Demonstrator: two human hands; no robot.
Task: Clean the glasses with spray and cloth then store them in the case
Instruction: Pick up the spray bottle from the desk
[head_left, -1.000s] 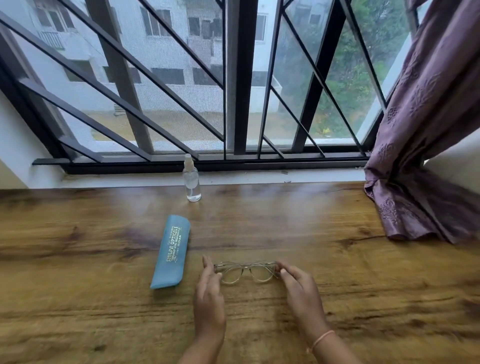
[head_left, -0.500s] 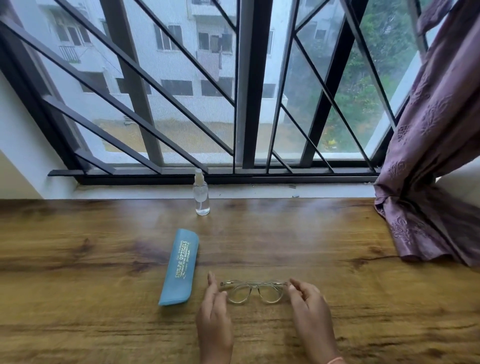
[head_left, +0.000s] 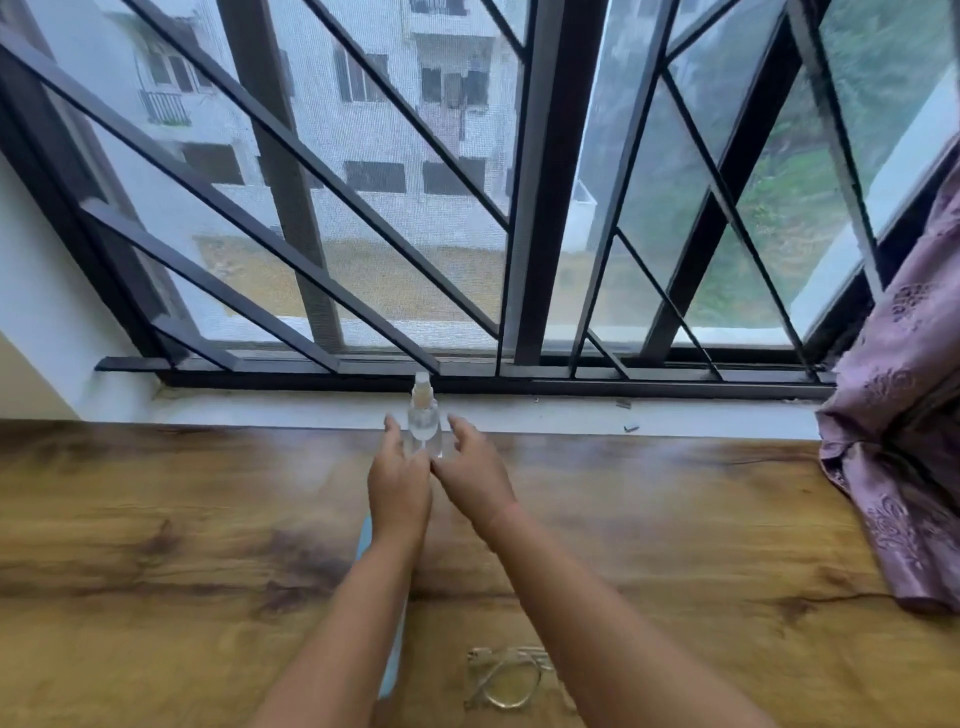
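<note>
Step in hand: fetching spray. Left hand (head_left: 399, 488) and right hand (head_left: 475, 475) flank spray bottle (head_left: 423, 421) at far edge of table (head_left: 675, 519), fingers spread, not closed on it (contact unclear). Glasses (head_left: 506, 675) lie near front, blue case (head_left: 393, 660) just left. Next, I judge: close grip round bottle, lift upright.
</note>
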